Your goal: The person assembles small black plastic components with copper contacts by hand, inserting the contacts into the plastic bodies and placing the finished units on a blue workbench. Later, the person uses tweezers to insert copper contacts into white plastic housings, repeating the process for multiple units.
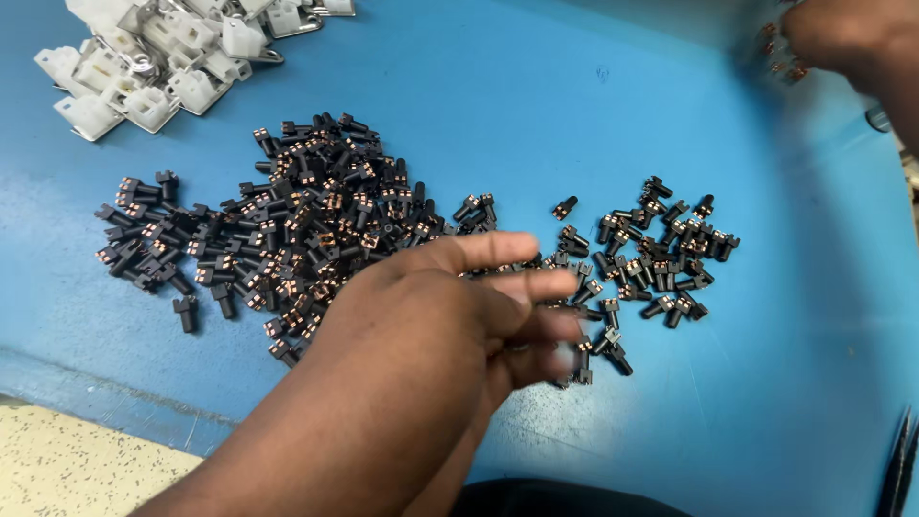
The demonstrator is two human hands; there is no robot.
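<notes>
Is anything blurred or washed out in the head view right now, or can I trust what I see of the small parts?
Head view: the left hand is motion-blurred at the fingertips; the right hand at the top right corner is blurred too, with some small parts smeared in it. The black parts and white housings on the blue table are sharp, evenly lit, with no glare.

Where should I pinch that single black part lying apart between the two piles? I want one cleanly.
Probably pinch the lone black part across its narrow stem from above; it lies flat on the blue table, with clear space around.
</notes>
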